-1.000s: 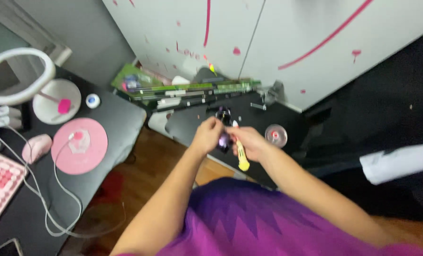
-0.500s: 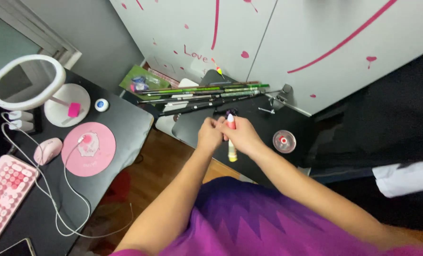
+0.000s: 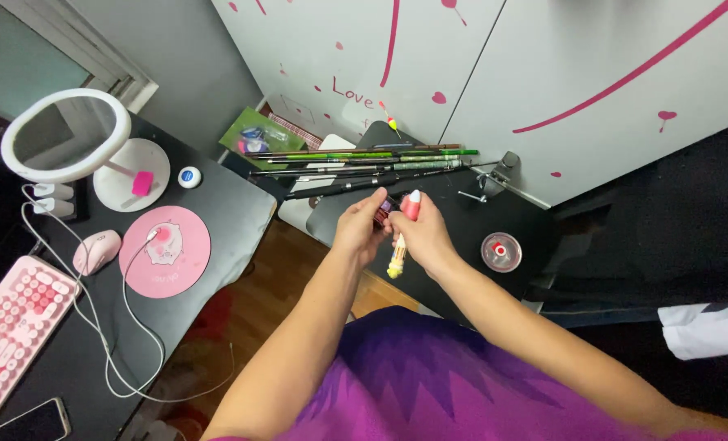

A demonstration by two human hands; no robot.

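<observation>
Left hand, right hand together, closed.

— Screens? 
— One: dark phone, flat rectangle, desk's near-left corner beside the pink keyboard.
— Packages?
— Green flat packet by the wall; small round clear red-labelled case, black table.

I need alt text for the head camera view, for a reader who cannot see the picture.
Seen from above, a person's right hand holds a slim pink-and-yellow float upright while the left hand pinches a small dark object at its top, over a black table with fishing rods. To the left, a desk carries a ring light, pink mouse and keyboard.
</observation>
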